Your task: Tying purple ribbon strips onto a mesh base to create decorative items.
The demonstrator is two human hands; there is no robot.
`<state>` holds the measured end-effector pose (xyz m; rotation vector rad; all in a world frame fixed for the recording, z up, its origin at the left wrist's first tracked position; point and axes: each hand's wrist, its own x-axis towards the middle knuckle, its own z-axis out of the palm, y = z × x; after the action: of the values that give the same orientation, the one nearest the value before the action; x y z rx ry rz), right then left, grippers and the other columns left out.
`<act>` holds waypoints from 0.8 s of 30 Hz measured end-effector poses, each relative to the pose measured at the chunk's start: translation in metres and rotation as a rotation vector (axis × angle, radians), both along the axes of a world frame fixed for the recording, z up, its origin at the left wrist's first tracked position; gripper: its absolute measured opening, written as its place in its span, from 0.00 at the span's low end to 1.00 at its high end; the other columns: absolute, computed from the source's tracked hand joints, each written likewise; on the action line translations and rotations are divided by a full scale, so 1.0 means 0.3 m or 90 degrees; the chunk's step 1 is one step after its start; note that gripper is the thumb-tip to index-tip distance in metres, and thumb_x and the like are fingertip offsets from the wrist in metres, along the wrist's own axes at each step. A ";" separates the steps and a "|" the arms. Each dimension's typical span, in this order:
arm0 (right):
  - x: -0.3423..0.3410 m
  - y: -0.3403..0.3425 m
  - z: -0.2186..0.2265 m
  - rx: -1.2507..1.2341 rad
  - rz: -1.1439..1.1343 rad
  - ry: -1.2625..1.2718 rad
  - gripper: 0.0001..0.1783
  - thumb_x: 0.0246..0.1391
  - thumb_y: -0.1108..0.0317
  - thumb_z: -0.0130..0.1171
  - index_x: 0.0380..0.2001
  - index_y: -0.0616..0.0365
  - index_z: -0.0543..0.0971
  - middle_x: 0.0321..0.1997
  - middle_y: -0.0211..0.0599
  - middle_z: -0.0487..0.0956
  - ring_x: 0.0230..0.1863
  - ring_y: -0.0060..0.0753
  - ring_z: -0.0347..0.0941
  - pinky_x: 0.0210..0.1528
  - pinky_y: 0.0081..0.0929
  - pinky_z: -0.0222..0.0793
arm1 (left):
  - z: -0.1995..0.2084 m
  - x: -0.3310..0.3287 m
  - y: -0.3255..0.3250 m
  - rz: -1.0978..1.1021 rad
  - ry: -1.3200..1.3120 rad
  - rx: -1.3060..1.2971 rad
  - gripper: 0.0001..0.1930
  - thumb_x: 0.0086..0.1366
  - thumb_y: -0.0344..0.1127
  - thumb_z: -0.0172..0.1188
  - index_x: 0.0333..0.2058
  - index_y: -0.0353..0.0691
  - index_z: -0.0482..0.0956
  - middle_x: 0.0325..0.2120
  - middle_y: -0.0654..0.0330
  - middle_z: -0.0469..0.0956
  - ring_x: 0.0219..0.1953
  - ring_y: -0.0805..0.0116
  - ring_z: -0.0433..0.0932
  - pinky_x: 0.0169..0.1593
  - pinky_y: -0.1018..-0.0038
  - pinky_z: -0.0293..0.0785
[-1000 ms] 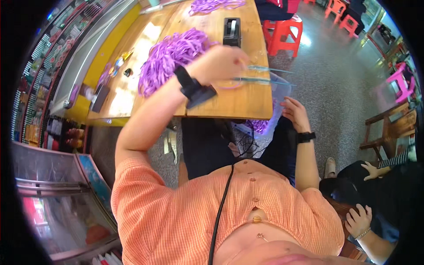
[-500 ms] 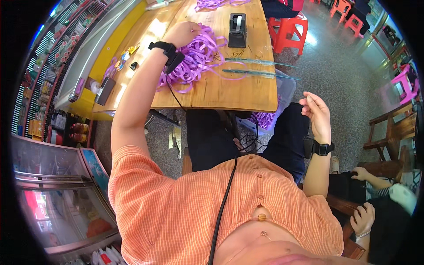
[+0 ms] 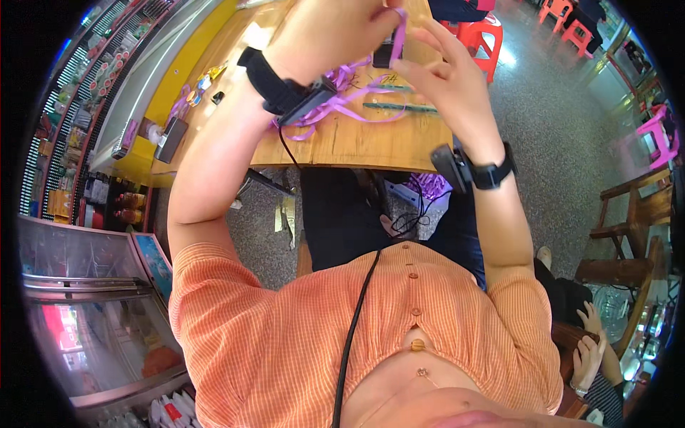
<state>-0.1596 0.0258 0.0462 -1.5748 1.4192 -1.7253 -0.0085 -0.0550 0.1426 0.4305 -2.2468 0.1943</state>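
A purple ribbon (image 3: 399,39) is held up over the table at the top of the view. My left hand (image 3: 332,32) is closed on its upper part, the fingertips partly cut off by the picture's edge. Just right of it, my right hand (image 3: 449,82) has its thumb and finger at the lower end of the same ribbon, in what looks like a pinch, with other fingers stretched out. Beneath both hands lies a loose heap of purple ribbon (image 3: 342,107), largely hidden by my left forearm and wristband.
The wooden table (image 3: 357,151) carries a black tape dispenser (image 3: 383,55), mostly covered by my hands, and thin green strips (image 3: 399,108). Under the table edge is a tub of purple shreds (image 3: 432,187). Red stools (image 3: 485,46) stand beyond; another person's hands (image 3: 589,357) rest at lower right.
My left hand has lifted from the ribbon heap, up and to the right, with ribbon in it. My right hand has come up from beside the table to meet the ribbon.
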 end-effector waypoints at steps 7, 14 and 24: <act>-0.085 0.015 -0.015 -0.053 0.008 -0.220 0.14 0.64 0.67 0.57 0.48 0.64 0.79 0.29 0.30 0.78 0.26 0.19 0.73 0.31 0.18 0.70 | -0.026 0.014 0.034 0.115 -0.034 0.063 0.05 0.61 0.32 0.56 0.33 0.40 0.79 0.25 0.46 0.79 0.32 0.46 0.80 0.35 0.57 0.75; -0.268 0.120 -0.128 -0.131 -0.046 -0.374 0.12 0.65 0.67 0.55 0.44 0.64 0.79 0.25 0.29 0.75 0.23 0.21 0.68 0.27 0.19 0.65 | -0.203 0.121 -0.314 0.022 0.033 0.058 0.10 0.63 0.29 0.56 0.42 0.35 0.80 0.28 0.50 0.82 0.32 0.56 0.83 0.36 0.64 0.77; -0.353 0.181 -0.235 -0.090 -0.040 -0.430 0.11 0.64 0.66 0.56 0.42 0.63 0.78 0.25 0.29 0.75 0.22 0.21 0.67 0.26 0.20 0.64 | -0.250 0.016 -0.345 -0.114 0.049 0.934 0.23 0.74 0.51 0.44 0.47 0.35 0.77 0.35 0.55 0.82 0.34 0.68 0.83 0.38 0.77 0.81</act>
<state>-0.2656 0.0802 -0.0244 -0.8613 1.0233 -2.1473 -0.0038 -0.1587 0.0676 0.9114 -1.9564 -1.5967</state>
